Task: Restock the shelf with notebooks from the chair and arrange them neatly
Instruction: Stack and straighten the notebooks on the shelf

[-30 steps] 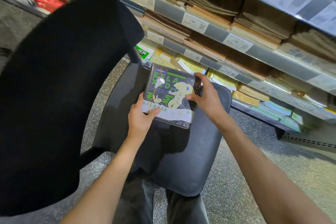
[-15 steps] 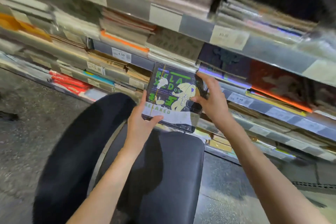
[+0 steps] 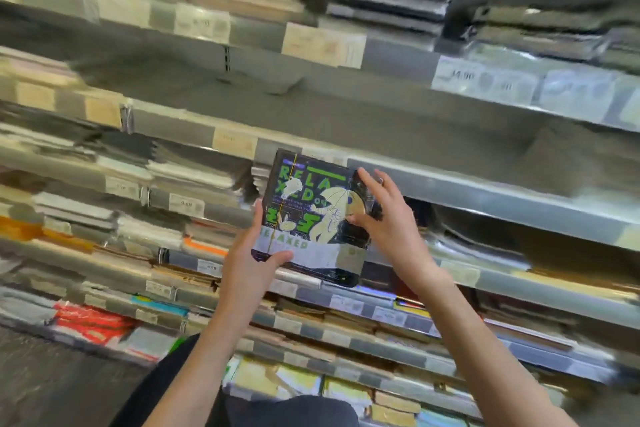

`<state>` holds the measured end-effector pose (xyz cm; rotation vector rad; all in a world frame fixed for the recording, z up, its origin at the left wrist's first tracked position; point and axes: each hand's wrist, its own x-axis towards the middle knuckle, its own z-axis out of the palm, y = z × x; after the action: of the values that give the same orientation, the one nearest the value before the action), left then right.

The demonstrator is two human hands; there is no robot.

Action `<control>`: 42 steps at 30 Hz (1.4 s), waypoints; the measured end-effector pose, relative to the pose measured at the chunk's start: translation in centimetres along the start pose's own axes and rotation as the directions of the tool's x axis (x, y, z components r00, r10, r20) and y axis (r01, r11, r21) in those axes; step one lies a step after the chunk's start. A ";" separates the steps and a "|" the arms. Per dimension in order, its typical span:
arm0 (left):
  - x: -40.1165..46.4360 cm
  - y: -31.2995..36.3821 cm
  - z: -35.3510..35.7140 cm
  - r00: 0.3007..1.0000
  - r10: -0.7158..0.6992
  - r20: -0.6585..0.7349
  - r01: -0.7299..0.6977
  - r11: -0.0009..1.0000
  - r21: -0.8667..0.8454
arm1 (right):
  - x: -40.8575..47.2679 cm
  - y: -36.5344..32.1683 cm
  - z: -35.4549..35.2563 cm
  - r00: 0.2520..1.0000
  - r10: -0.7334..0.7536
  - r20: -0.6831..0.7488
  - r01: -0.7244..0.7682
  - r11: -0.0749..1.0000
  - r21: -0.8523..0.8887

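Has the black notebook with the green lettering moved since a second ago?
Yes. The black notebook with green lettering has gone up from the black chair seat to the grey metal shelves, held by the left hand and right hand.

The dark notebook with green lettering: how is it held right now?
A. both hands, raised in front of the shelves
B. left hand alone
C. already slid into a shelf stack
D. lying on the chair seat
A: the left hand grips the lower left corner of the notebook and the right hand holds its right edge, before the shelves.
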<state>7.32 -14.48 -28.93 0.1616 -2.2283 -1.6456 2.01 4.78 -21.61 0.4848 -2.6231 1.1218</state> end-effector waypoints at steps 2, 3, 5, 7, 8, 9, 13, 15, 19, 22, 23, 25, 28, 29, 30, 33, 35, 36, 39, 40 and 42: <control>0.6 2.6 -0.5 1.000 0.028 -0.006 -0.028 1.000 -0.012 | 0.6 -2.0 -2.0 0.999 -0.031 -0.014 0.031 0.999 -0.011; 0.9 3.8 -0.7 0.999 0.039 -0.009 -0.039 0.999 -0.020 | 0.9 -3.0 -3.1 0.999 -0.037 -0.018 0.037 0.999 -0.010; 1.6 5.9 -1.1 0.998 0.066 -0.014 -0.066 0.997 -0.030 | 1.5 -4.9 -5.0 0.999 -0.037 -0.037 0.037 0.999 0.002; 2.4 8.0 -1.4 0.994 0.102 -0.025 -0.103 0.994 -0.044 | 2.2 -6.6 -6.9 0.996 -0.059 -0.071 0.059 0.998 -0.002; 2.7 9.1 -1.5 0.992 0.123 -0.035 -0.125 0.991 -0.047 | 2.6 -7.4 -7.8 0.993 -0.074 -0.087 0.073 0.997 -0.016; 3.1 10.2 -1.7 0.988 0.148 -0.050 -0.150 0.988 -0.045 | 3.0 -8.0 -8.7 0.991 -0.088 -0.100 0.085 0.996 -0.027; 4.4 14.4 -2.4 0.975 0.204 -0.087 -0.208 0.978 -0.033 | 5.0 -10.1 -11.4 0.977 -0.146 -0.153 0.148 0.989 0.004; 5.4 16.0 -2.7 0.967 0.228 -0.110 -0.236 0.970 -0.058 | 6.1 -11.0 -12.5 0.970 -0.163 -0.182 0.173 0.984 0.039; 7.3 19.1 -3.1 0.954 0.270 -0.132 -0.275 0.961 -0.022 | 8.5 -12.3 -14.2 0.936 -0.236 -0.261 0.251 0.968 0.026; 9.1 21.1 -3.0 0.959 0.257 -0.121 -0.259 0.966 0.001 | 10.4 -12.9 -15.1 0.904 -0.282 -0.322 0.296 0.955 -0.008; 9.7 21.6 -3.0 0.963 0.244 -0.116 -0.244 0.970 0.010 | 11.0 -13.0 -15.3 0.898 -0.286 -0.335 0.304 0.953 0.001; 10.9 22.3 -2.8 0.968 0.233 -0.097 -0.232 0.973 0.019 | 12.0 -13.0 -15.5 0.894 -0.274 -0.354 0.313 0.948 0.056; 12.0 22.7 -2.4 0.967 0.250 -0.040 -0.250 0.968 0.013 | 13.3 -12.7 -15.5 0.872 -0.285 -0.398 0.340 0.937 0.075; 12.2 22.8 -2.2 0.968 0.251 -0.024 -0.250 0.968 0.016 | 13.6 -12.6 -15.5 0.860 -0.298 -0.413 0.351 0.935 0.057; 12.3 22.8 -2.0 0.968 0.249 -0.011 -0.249 0.968 0.015 | 13.8 -12.4 -15.5 0.848 -0.316 -0.426 0.362 0.932 0.030; 12.3 22.9 -1.7 0.968 0.252 0.023 -0.252 0.968 0.006 | 14.3 -11.7 -15.6 0.814 -0.408 -0.413 0.412 0.907 -0.086; 12.3 23.1 -1.6 0.968 0.247 0.037 -0.248 0.968 0.020 | 14.5 -10.9 -15.4 0.811 -0.459 -0.362 0.443 0.887 -0.131; 12.4 23.2 -1.6 0.969 0.244 0.041 -0.245 0.969 0.036 | 14.6 -10.5 -15.2 0.818 -0.467 -0.336 0.446 0.884 -0.141; 13.0 23.8 -1.8 0.976 0.213 0.050 -0.217 0.971 0.098 | 15.1 -9.9 -14.7 0.852 -0.449 -0.271 0.386 0.887 -0.255; 13.2 24.0 -1.9 0.977 0.206 0.054 -0.211 0.970 0.116 | 15.2 -10.0 -14.6 0.855 -0.448 -0.263 0.363 0.877 -0.315; 13.4 24.4 -1.9 0.980 0.190 0.063 -0.198 0.969 0.150 | 14.6 -10.1 -14.7 0.845 -0.455 -0.281 0.341 0.864 -0.370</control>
<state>-1.45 -12.64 -2.53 -0.0561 -2.3258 -1.3878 -5.95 6.02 -0.03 0.6541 -2.1750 0.5844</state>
